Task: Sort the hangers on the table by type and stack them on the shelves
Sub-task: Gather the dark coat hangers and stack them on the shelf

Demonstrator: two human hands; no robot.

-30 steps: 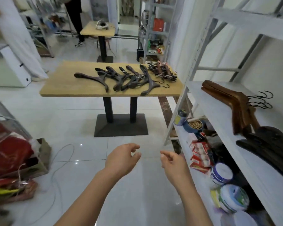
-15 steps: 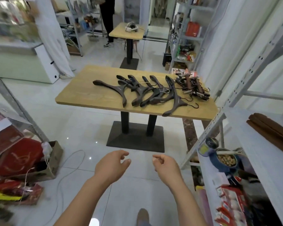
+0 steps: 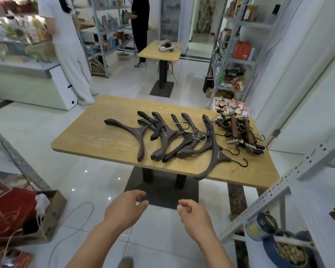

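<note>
Our left hand [image 3: 124, 209] and right hand [image 3: 193, 215] hang loosely curled, holding nothing, short of the wood-grain table [image 3: 97, 136]; on it lie dark curved hangers [image 3: 140, 131] (metal hooks) beside tangled clip hangers [image 3: 240, 134].

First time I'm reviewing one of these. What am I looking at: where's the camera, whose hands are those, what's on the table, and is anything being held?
There is no robot. The picture comes from a wide-angle camera worn on a person's head, looking forward and down, so the two arms at the bottom are that person's own. The left hand and the right hand are out in front, fingers loosely curled, holding nothing. Ahead stands a wooden table. On it lie dark wooden coat hangers, overlapping, and to their right a tangled pile of clip hangers. The metal shelving at the right is where they get stacked.
</note>
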